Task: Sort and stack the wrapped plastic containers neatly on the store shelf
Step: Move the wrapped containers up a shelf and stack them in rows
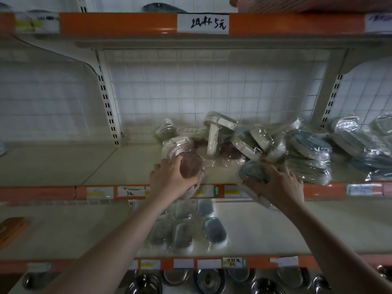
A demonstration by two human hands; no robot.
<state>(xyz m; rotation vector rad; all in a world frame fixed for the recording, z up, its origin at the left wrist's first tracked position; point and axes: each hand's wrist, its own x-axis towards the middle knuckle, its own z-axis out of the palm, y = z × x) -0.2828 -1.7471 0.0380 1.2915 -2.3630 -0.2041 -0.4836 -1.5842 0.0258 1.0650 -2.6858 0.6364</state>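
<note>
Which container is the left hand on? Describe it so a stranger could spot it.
Find the middle shelf with the orange price strip. At its front edge, left of the jumbled pile of wrapped containers, the left hand grips a pink container in clear film. Its neighbours are white, grey or blue; the right hand holds a blue-grey one.

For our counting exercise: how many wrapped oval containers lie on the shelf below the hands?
5 visible: grey-lidded wrapped oval containers, back row and; front row and. The left forearm may hide more.
</note>
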